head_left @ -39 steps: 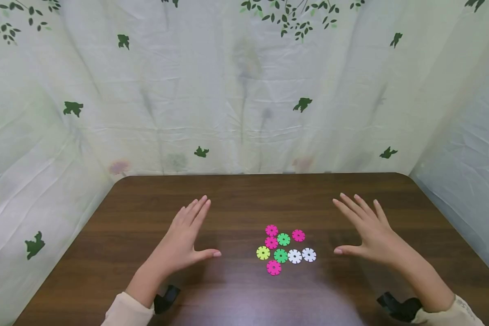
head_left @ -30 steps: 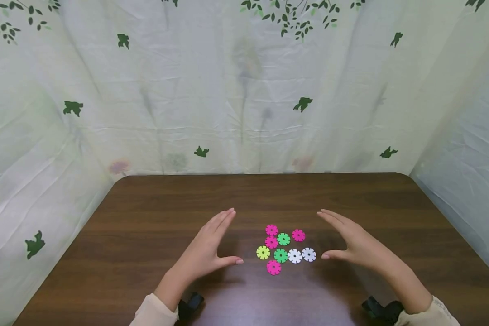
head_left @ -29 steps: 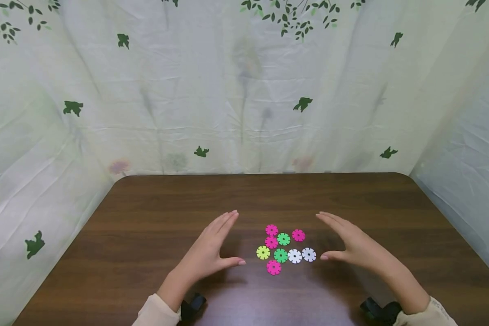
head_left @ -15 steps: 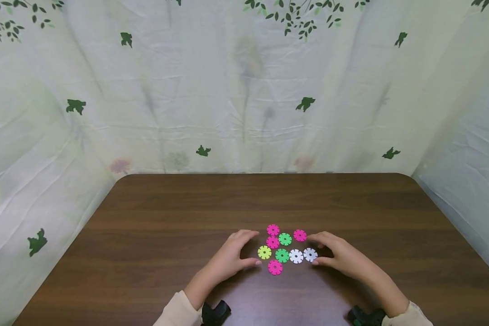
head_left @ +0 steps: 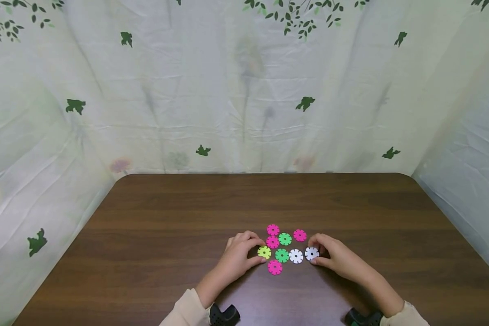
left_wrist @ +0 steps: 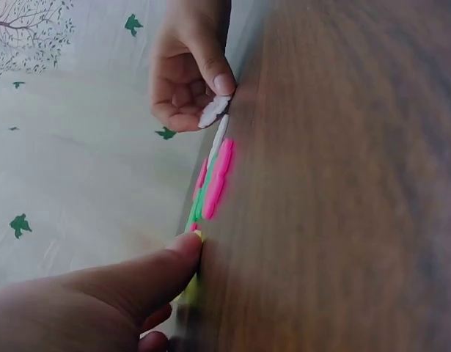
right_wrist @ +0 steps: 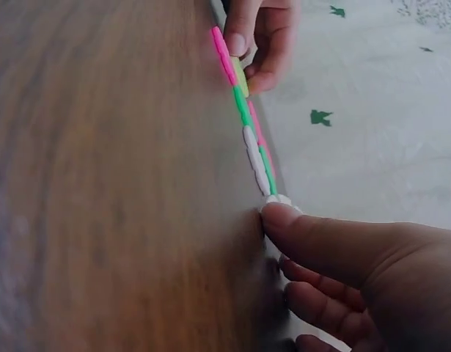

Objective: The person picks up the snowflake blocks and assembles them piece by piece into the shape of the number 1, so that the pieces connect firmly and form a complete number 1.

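Observation:
Small notched plastic discs lie flat in a cluster on the brown table. My left hand (head_left: 239,254) has thumb and fingertips around the yellow notched disc (head_left: 264,252) at the cluster's left edge. At the right edge, my right hand (head_left: 339,258) pinches a white notched disc (head_left: 312,253) between thumb and fingers. In the left wrist view that white disc (left_wrist: 214,111) stands tilted, its near edge raised. A second white disc (head_left: 296,256) is between it and a green disc (head_left: 282,255). A pink disc (head_left: 275,267) sits nearest the body.
Behind these are another green disc (head_left: 285,239) and several pink discs, one of them (head_left: 299,235) set apart to the right. The wooden table (head_left: 179,208) reaches back to a pale curtain (head_left: 228,90) printed with leaves and birds. Dark devices (head_left: 225,315) are worn at both wrists.
Both hands have come inward and down from wide apart, their fingers closing on the yellow disc and the outer white disc. That white disc has shifted slightly right and tilted up.

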The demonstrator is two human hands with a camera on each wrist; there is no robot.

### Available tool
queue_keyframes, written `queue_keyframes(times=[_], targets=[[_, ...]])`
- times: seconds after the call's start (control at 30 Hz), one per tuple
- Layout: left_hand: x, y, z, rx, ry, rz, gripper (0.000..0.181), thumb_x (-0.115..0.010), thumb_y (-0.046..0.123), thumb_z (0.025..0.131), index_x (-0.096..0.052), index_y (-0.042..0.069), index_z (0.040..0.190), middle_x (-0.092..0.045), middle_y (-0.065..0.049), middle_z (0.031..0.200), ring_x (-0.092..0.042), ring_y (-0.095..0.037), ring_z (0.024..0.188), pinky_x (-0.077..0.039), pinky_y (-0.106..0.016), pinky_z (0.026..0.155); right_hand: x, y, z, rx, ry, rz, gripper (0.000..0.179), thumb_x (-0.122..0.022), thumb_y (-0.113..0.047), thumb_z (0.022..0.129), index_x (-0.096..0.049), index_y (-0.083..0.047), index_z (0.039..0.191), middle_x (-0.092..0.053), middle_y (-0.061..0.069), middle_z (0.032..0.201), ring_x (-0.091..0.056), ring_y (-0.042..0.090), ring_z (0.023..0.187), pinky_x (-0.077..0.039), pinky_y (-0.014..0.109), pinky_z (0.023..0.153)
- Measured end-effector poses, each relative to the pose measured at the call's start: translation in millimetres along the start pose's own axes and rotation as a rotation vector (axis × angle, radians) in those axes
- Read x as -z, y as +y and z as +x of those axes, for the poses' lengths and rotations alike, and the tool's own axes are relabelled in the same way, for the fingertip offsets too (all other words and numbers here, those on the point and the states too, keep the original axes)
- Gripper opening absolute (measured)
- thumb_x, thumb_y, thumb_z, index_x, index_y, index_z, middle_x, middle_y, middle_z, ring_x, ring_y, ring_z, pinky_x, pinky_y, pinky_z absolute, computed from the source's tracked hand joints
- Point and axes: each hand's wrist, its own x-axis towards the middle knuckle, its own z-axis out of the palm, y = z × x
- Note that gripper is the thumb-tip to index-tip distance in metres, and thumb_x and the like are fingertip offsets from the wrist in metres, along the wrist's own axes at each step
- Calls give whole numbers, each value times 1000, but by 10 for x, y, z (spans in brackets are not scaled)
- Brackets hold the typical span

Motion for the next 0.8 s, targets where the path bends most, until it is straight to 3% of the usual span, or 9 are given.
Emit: queue_keyframes(times=[0.1,0.2,0.33,0.47,0.63,0.8], targets=[[24,18,16,1,-3,20,27,-71,33,76,-64,16,96,-55,5,98,-49,-16,93,-35,-37,79,25,-28,6,-26,-32,50,24,-68,-11,80,-54,-15,100,-53,-8,83,-49,7,73,-43,24,63],[91,52,28,-8,10,6,26,-70,32,77,-63,15,95,-58,6,92,-51,-13,87,-38,-35,77,66,-70,26,-24,-30,88,23,-63,-7,83,-58,-13,105,-59,-5,91,-52,8,77,-45,25,66],[229,123,51,-61,72,-29,26,-71,30,76,-63,14,96,-59,7,86,-52,-12,80,-41,-32,75,141,-160,101,4,26,119,26,-62,-3,83,-59,-6,109,-61,1,99,-56,10,81,-48,26,69],[358,184,70,-147,153,-41,29,-73,28,74,-63,13,97,-59,7,86,-52,-12,79,-42,-27,72,197,-303,213,31,88,146,20,-63,-6,83,-59,-6,102,-61,-1,89,-57,10,75,-49,26,66],[460,248,97,-238,215,-72,31,-75,26,73,-62,11,97,-59,6,88,-52,-11,81,-44,-23,72,215,-503,333,120,162,166,16,-67,-7,79,-61,-10,94,-59,-5,84,-55,10,72,-49,28,69],[520,300,109,-272,240,-126,32,-75,22,73,-61,8,98,-61,3,87,-55,-10,81,-45,-22,73,182,-638,398,207,194,188,16,-68,-3,77,-62,-11,91,-59,-6,83,-55,9,71,-49,27,65]])
